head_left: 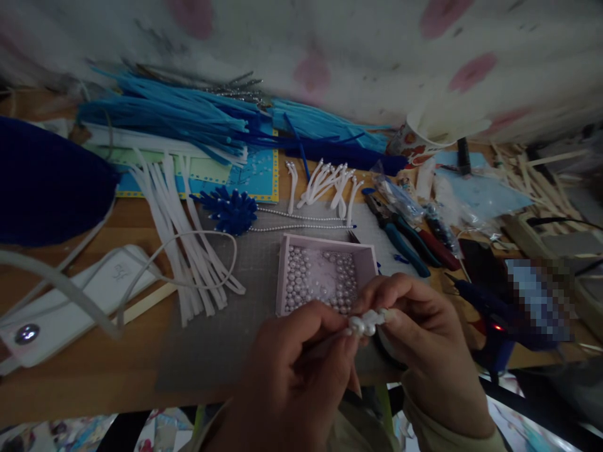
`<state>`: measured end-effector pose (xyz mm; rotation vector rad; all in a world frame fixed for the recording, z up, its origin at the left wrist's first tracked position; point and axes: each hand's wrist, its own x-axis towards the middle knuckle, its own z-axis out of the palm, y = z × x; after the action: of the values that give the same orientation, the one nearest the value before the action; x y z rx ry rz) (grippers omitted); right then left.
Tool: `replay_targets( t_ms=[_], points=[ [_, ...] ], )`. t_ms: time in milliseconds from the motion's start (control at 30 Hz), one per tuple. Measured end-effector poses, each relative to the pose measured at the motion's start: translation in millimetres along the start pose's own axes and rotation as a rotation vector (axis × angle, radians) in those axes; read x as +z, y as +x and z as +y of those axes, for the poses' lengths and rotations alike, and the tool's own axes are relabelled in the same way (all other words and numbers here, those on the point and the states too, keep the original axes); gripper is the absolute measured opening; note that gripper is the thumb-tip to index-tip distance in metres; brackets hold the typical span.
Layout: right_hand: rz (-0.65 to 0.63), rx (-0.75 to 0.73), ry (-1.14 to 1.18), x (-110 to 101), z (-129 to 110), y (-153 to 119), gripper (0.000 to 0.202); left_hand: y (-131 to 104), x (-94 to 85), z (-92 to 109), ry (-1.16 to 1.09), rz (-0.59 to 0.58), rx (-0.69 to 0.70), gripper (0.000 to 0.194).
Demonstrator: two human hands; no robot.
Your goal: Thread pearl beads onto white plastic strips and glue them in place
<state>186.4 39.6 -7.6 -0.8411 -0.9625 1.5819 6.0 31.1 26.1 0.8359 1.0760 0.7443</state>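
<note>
Between my two hands is a small cluster of pearl beads (362, 324) on white material. My left hand (301, 364) pinches its left end with thumb and fingertips. At the other end, the thumb and fingers of my right hand (424, 326) are closed on the cluster. Just beyond my hands sits a pink box (281, 276) of loose pearl beads (296, 282). Behind it lie white stems with pearl tips (325, 182). To their left, a dark blue fuzzy flower (230, 210) rests near two strings of small pearls (301, 228).
Pliers (400, 235) lie right of the box, with a glue gun (494, 320) showing a red light farther right. White fuzzy strips (183, 245) and a white power bank (80, 307) with a cable are at left. Blue pipe cleaners (179, 113) and a paper cup (409, 141) stand behind.
</note>
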Motion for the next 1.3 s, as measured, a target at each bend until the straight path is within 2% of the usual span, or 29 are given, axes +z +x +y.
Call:
replay_targets(
  t_ms=[333,700,933,1300],
  points=[
    [0.024,0.027,0.023,2,-3,0,0.005,0,-0.3,1,-0.066,-0.014,-0.011,0.013],
    [0.065,-0.003,0.0,6,3,-5,0.003,-1,-2.1,2,0.023,-0.033,-0.046,0.018],
    [0.162,-0.013,-0.025,11,4,-2,0.004,1,-2.4,2,-0.039,-0.054,-0.048,0.018],
    [0.192,-0.032,-0.054,13,3,-6,0.004,-1,1.5,4,-0.054,-0.017,-0.043,0.018]
  ],
)
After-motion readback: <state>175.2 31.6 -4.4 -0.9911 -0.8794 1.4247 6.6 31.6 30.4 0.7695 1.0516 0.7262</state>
